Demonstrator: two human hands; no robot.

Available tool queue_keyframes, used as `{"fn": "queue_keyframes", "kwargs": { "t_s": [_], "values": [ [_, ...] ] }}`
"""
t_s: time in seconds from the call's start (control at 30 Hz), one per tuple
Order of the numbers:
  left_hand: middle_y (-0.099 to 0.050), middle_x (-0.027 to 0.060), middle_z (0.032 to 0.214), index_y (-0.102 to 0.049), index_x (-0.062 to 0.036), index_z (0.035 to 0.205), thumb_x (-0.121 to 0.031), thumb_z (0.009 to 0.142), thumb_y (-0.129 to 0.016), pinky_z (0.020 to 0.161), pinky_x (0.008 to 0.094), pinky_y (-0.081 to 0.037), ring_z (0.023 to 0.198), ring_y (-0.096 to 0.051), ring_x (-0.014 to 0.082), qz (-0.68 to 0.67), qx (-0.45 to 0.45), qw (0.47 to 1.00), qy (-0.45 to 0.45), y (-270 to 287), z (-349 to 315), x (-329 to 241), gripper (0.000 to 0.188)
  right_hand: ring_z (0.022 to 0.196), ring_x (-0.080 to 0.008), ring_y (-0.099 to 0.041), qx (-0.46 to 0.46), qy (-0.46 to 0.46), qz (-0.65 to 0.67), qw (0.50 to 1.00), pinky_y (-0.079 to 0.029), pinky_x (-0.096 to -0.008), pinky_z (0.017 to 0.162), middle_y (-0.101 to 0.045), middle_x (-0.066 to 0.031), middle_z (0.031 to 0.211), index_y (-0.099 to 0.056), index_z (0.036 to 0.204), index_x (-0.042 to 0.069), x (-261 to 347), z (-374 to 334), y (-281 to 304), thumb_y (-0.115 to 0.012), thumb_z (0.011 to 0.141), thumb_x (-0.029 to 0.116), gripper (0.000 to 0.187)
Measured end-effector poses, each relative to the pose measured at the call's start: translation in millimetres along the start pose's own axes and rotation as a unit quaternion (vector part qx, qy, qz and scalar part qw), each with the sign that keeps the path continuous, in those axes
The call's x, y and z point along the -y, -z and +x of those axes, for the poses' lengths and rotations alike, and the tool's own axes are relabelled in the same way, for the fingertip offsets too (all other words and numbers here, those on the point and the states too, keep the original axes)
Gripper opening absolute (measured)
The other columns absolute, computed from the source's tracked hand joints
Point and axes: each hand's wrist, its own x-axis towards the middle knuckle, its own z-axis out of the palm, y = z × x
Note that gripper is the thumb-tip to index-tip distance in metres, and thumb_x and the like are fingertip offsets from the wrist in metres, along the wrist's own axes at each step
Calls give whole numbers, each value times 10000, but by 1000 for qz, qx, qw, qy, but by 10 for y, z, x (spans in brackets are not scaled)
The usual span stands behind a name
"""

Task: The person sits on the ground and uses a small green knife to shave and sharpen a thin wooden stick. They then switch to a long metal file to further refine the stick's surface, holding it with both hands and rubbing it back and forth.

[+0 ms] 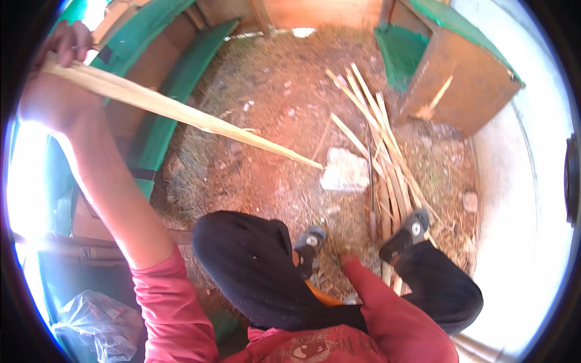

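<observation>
My left hand (68,45) is raised at the upper left, its fingers closed round the thick end of a long, pale split wooden stick (200,118). The stick slants down to the right and tapers to a tip beside a whitish block (345,170) on the ground. My right arm, in a red sleeve (375,281), reaches down between my knees; the fingers of that hand cannot be made out. Just right of the block lies a long thin dark tool (372,206) with a brownish handle, its kind unclear.
A pile of pale sticks (387,145) lies right of the block, reaching under my right shoe (408,233). Green-edged wooden boards (175,103) line the left. A brown wooden box (466,81) stands at the far right by a white wall (508,181). A clear plastic bag (100,320) is lower left.
</observation>
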Motion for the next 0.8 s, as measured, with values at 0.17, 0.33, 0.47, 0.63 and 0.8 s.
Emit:
{"fn": "queue_keyframes", "kwargs": {
  "t_s": [0.17, 0.33, 0.47, 0.63, 0.8],
  "values": [
    [-363, 93, 585, -472, 101, 912, 21, 788, -428, 552, 272, -359, 549, -403, 191, 74, -96, 991, -61, -258, -157, -236, 154, 1049, -341, -665, 147, 61, 36, 987, -525, -468, 894, -676, -195, 1157, -618, 1243, 64, -152, 137, 776, -687, 837, 350, 501],
    [-365, 72, 558, -453, 12, 889, -63, 832, -456, 465, 266, -332, 469, -387, 161, 81, -170, 980, -64, -249, -527, -238, 94, 1185, -331, -565, 185, -180, 136, 956, -448, -448, 1000, -584, -168, 1312, -554, 1344, 53, -300, -448, 3094, -552, 909, 546, 657],
    [-343, 55, 512, -411, -54, 864, -142, 858, -456, 474, 294, -308, 469, -364, 151, 118, -233, 963, 60, -828, -1109, -164, 99, 702, -125, -543, 57, -125, 330, 934, -482, -287, 651, -616, -22, 885, -607, 1250, 93, -1025, -867, 3878, -619, 940, 403, 439],
    [-490, 64, 738, -440, -43, 948, -264, 992, -395, 622, 276, -378, 643, -443, 137, 30, -138, 985, 101, -526, -1356, -323, 230, 463, -49, -348, -174, 123, 642, 736, -285, -216, 397, -401, 61, 635, -587, 1211, 91, 518, -2271, 4922, -495, 1031, 352, 330],
    [-612, 50, 883, -600, 14, 1096, -230, 1016, -507, 596, 219, -365, 659, -470, 65, 162, 50, 958, 232, -395, -1208, -1029, 274, 508, -36, -331, -55, 276, 739, 613, -307, -188, 462, -426, 22, 707, -494, 1264, 76, 1208, -2756, 4861, -423, 1056, 326, 333]
  ]
}}
